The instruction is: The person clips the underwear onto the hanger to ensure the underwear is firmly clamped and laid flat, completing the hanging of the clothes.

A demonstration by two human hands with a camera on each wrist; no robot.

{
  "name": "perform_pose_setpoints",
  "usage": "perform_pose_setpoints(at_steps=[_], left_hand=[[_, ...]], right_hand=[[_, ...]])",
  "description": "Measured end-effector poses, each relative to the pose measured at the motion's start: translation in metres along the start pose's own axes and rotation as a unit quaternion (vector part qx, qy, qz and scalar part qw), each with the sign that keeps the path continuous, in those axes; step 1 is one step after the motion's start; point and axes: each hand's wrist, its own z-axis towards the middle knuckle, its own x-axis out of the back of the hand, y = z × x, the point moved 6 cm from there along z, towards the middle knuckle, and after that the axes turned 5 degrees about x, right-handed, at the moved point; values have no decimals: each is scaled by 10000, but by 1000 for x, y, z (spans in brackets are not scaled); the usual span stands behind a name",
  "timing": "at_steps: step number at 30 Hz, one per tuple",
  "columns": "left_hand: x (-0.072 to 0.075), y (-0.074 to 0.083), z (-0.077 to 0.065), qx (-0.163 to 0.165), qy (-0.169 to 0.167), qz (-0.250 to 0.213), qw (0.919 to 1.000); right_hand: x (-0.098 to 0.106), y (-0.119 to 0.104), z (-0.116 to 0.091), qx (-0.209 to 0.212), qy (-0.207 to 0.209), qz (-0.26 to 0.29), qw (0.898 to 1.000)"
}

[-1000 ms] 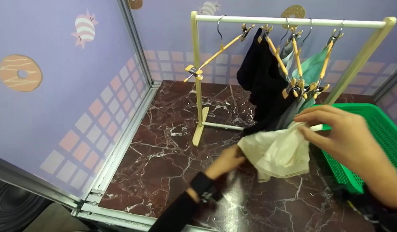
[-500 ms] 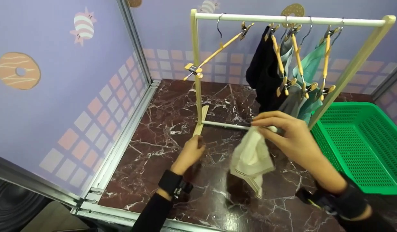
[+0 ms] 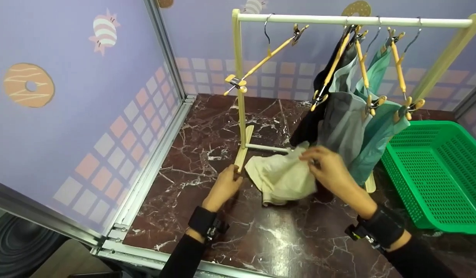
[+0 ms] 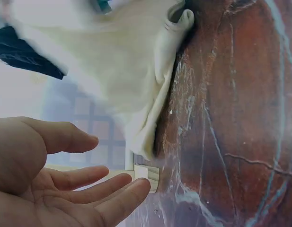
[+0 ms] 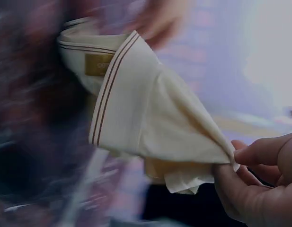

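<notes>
A pair of cream underpants [image 3: 282, 175] with a brown-striped waistband lies partly on the dark marble tabletop and is partly lifted. In the right wrist view, thumb and fingers of my right hand [image 3: 330, 168] pinch one corner of the underpants [image 5: 169, 123], the waistband [image 5: 115, 90] facing away from that hand. My left hand [image 3: 224, 187] is to the left of the underpants, near the rack's left foot [image 3: 241, 156]. In the left wrist view, the left hand [image 4: 75, 179] holds nothing, its fingers loosely extended and apart from the cloth.
A rack with a white top rail [image 3: 319, 19] stands behind. An unloaded clip hanger [image 3: 266, 60] hangs at its left. Black [image 3: 305, 129], grey [image 3: 344, 123] and teal garments [image 3: 380, 135] hang at its right. A green basket [image 3: 423, 204] stands at the right, beside the rack.
My right hand has carried the underpants left and lowered them onto the tabletop. My left hand has come off the cloth and moved left. The hanging garments have swung on the rail.
</notes>
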Motion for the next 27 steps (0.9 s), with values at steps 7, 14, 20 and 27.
perform_pose_setpoints(at_steps=[7,14,20,27], left_hand=[[-12,3,-3,-170,-210,382,9989],[-21,9,1,-167,-300,331,9989],[-29,11,17,52,-411,-106,9991],[-39,22,38,-369,-312,-94,9988]], right_hand=[[-31,60,-43,-131,-295,-877,9956],[-23,72,-61,-1511,-762,-380,9848],[-35,90,-72,-2158,-1479,1003,9599],[-42,98,-77,-2391,-967,2318,9379]])
